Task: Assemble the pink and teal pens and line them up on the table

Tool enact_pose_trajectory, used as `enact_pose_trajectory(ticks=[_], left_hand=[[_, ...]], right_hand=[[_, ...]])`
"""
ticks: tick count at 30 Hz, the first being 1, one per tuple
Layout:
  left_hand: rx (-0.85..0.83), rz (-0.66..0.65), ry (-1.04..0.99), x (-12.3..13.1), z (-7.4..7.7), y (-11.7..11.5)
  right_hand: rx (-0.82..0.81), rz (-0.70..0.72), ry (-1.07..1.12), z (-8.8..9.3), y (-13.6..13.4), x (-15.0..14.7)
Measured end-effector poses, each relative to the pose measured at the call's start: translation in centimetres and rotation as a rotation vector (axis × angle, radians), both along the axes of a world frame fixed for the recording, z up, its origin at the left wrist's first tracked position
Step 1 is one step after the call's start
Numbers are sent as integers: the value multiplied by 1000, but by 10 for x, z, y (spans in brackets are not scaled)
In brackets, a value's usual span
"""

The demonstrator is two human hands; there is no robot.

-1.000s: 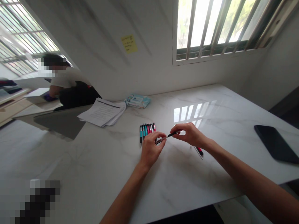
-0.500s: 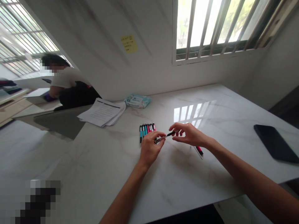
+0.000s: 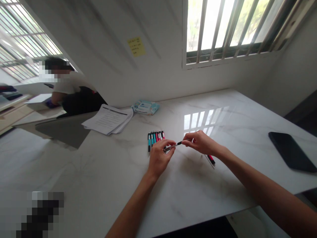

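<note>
A slim pen [image 3: 179, 143] with a black section and a pale section is held above the table between my two hands. My left hand [image 3: 158, 158] pinches its left part between thumb and fingers. At the other end, the fingertips of my right hand [image 3: 201, 142] are closed around the pen. Just behind my left hand lies a row of several pens [image 3: 153, 137], blue-green, red and white with black ends, partly covered by that hand. Under my right wrist are a red and black pen part [image 3: 211, 159] and a thin white stick [image 3: 210, 162], both partly hidden.
Papers [image 3: 109, 119] and a light-blue wipes pack [image 3: 145, 107] lie at the back of the marbled table [image 3: 99, 185]. A dark phone [image 3: 293, 152] is at the right. A yellow note [image 3: 136, 46] sticks to the wall. Another person [image 3: 71, 86] sits at the far left.
My right hand's fingers, spread loosely around the pen's right end before, have closed on it in a pinch. My left hand and the pen have hardly moved.
</note>
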State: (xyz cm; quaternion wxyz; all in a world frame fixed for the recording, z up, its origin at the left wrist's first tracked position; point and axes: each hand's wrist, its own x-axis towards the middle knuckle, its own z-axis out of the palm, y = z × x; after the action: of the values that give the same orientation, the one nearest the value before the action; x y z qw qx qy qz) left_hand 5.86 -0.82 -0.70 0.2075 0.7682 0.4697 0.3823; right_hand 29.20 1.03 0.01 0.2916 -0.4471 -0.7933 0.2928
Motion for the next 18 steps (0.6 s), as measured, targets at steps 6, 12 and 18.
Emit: enact_pose_trajectory(ticks=[6,12,18], left_hand=[[8,3,8,0,0,0],[0,-14,-7,0,1,0],[1,-14,-7,1,1,0]], right_hand=[[21,7,17,-1,1,0],[28,15,71,-1,1,0],[29,9,36,-3,1,0]])
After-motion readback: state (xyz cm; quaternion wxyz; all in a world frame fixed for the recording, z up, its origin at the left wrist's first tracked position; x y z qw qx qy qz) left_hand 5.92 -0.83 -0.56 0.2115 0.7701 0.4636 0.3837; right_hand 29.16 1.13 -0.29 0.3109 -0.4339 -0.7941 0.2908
